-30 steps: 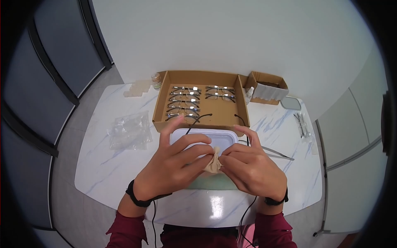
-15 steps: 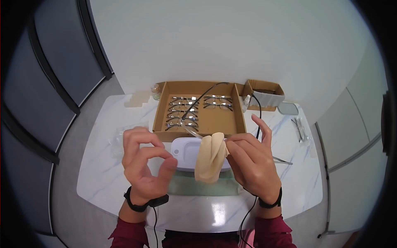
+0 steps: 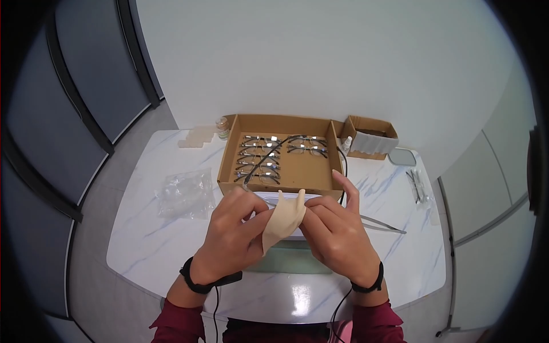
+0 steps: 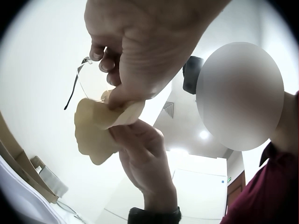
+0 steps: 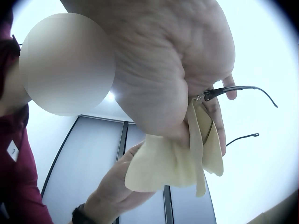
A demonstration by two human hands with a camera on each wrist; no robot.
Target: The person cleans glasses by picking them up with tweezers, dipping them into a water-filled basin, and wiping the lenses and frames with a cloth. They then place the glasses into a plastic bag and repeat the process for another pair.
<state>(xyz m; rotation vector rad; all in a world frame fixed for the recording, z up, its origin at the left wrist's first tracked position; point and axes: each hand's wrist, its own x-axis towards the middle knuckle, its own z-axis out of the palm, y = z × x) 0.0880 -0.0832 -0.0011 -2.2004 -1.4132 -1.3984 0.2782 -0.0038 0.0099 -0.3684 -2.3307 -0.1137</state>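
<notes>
A folded beige cloth [image 3: 284,218] is gathered between both hands above a pale plastic tray [image 3: 294,235]. My left hand [image 3: 231,228] pinches the cloth, its thumb pressed into the folds in the left wrist view. Beside those fingertips show a clear lens and a dark temple [image 4: 73,88] of a pair of eyeglasses [image 5: 240,87]. My right hand [image 3: 340,234] grips the other end of the eyeglasses along with some cloth, index finger raised. Cloth and fingers hide most of the frame. Both temples point away, towards the cardboard box [image 3: 311,174].
Several eyeglasses [image 3: 260,160] lie in rows in that box. A smaller box [image 3: 374,146], a spray bottle [image 3: 347,144] and a jar [image 3: 222,127] stand behind. Plastic bags [image 3: 186,194] lie left, metal tweezers [image 3: 383,225] right. A green mat [image 3: 291,260] lies in front.
My left hand let go and drew off to the left half a second ago, and is now back on the cloth. The right hand has kept its hold.
</notes>
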